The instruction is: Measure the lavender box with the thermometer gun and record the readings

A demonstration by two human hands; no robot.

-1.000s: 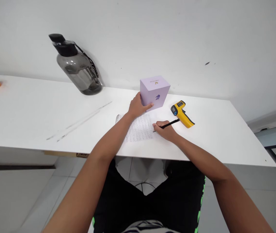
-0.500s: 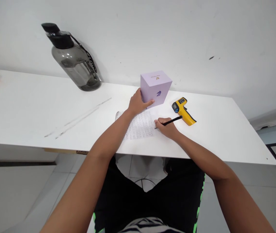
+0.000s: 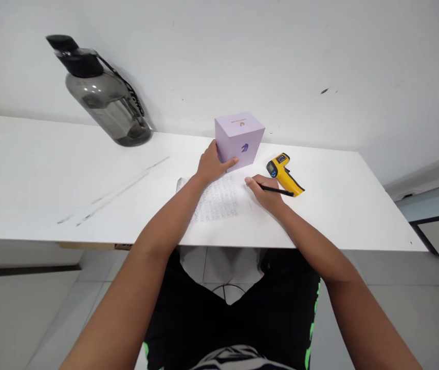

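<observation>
My left hand (image 3: 212, 164) grips the lower left of a lilac box (image 3: 239, 143), with its thumb across the front face and the other fingers at the side. The box stands on the white table and bears a dark blue emblem. My right hand (image 3: 266, 196) is closed round a black pen (image 3: 280, 190), whose back end points right. The pen's tip is hidden by the fingers. Below the box lies a sheet of paper (image 3: 217, 203) covered in rows of small writing, partly under my left forearm. A yellow infrared thermometer (image 3: 289, 180) lies just beyond my right hand.
A large grey water bottle (image 3: 107, 105) with a black lid stands at the back left, near the wall (image 3: 219, 56). Dark scuff marks run across the left part of the white table (image 3: 339, 205). The table's front edge crosses above my legs.
My right hand has moved up a little from the paper's right edge, and the pen has swung so its back end dips lower. My left hand keeps hold of the box. The view has shifted slightly.
</observation>
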